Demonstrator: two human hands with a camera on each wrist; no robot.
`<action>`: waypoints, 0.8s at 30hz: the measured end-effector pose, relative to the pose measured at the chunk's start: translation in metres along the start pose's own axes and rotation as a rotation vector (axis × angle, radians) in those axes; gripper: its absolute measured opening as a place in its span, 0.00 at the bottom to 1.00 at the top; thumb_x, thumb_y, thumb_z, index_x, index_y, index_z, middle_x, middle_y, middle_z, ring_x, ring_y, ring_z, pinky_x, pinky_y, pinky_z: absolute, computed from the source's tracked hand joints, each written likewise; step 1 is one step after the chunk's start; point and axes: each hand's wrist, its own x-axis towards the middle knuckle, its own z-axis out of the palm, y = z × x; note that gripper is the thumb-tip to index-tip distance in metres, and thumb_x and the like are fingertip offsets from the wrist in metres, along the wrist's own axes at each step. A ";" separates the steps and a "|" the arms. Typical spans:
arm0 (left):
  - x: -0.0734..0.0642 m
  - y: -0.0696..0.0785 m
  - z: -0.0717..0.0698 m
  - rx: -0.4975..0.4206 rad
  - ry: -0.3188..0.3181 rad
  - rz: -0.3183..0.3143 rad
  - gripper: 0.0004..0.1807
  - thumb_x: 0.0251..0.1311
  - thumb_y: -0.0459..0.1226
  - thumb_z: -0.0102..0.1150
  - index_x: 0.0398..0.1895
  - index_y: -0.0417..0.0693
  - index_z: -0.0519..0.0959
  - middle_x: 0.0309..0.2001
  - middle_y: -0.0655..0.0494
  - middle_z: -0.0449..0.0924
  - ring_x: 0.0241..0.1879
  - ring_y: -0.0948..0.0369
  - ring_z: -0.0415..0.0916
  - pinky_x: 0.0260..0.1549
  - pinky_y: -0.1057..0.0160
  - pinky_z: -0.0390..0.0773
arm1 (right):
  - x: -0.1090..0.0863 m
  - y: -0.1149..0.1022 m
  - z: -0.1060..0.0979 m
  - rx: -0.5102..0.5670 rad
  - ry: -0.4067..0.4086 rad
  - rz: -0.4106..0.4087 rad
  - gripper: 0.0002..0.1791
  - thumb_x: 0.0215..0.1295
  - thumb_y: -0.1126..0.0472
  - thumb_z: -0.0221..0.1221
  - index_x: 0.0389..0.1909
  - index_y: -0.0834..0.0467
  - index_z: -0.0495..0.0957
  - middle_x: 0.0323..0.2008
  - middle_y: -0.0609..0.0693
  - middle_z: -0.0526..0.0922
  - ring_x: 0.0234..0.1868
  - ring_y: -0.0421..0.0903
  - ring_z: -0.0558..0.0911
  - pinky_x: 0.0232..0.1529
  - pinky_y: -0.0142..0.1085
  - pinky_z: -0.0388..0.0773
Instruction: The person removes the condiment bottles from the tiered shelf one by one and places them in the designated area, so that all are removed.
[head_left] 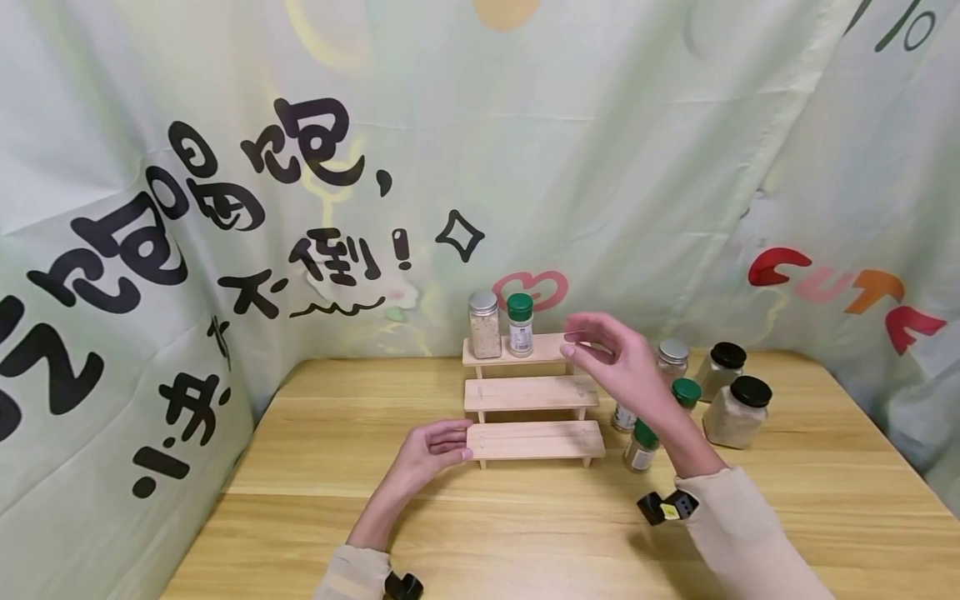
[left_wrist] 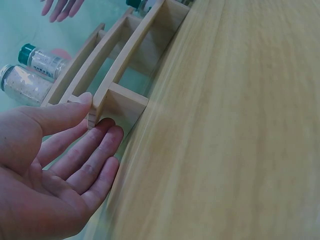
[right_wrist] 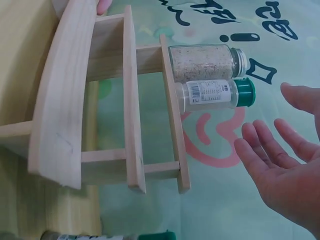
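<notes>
A three-step wooden rack (head_left: 532,440) stands on the table. My left hand (head_left: 433,457) is at the left end of its lowest step; in the left wrist view the thumb (left_wrist: 85,98) lies against the board's end, with the other fingers below and beside it. On the top step stand a clear jar with a silver lid (head_left: 484,325) and, to its right, a small shaker bottle with a green cap (head_left: 520,327). My right hand (head_left: 611,354) hovers by the right end of the top step, holding nothing. In the right wrist view its fingers (right_wrist: 270,150) are spread, apart from the green-capped bottle (right_wrist: 212,94).
Right of the rack stand more containers: a silver-lidded jar (head_left: 672,358), green-capped bottles (head_left: 641,450), partly behind my right forearm, and two black-lidded jars (head_left: 738,412). A printed cloth (head_left: 600,167) hangs behind the wooden table (head_left: 315,450).
</notes>
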 end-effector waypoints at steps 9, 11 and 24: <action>0.000 0.001 0.001 0.003 -0.003 -0.002 0.26 0.61 0.28 0.70 0.63 0.33 0.77 0.55 0.35 0.82 0.55 0.43 0.81 0.52 0.64 0.84 | 0.017 -0.004 0.007 0.040 -0.016 0.044 0.26 0.70 0.56 0.67 0.64 0.59 0.75 0.57 0.55 0.82 0.61 0.53 0.79 0.62 0.36 0.79; 0.000 0.001 0.001 0.002 -0.003 -0.001 0.26 0.61 0.28 0.70 0.63 0.33 0.77 0.55 0.35 0.82 0.55 0.43 0.81 0.52 0.64 0.84 | 0.022 -0.004 0.008 0.050 -0.020 0.045 0.26 0.70 0.56 0.67 0.65 0.60 0.75 0.57 0.55 0.81 0.61 0.53 0.79 0.63 0.37 0.79; 0.000 0.000 0.000 -0.001 0.002 -0.002 0.26 0.61 0.27 0.70 0.63 0.32 0.77 0.55 0.34 0.82 0.54 0.43 0.82 0.51 0.64 0.84 | 0.047 -0.004 0.020 0.072 -0.022 0.057 0.29 0.69 0.56 0.68 0.66 0.62 0.74 0.60 0.59 0.79 0.62 0.52 0.78 0.66 0.47 0.75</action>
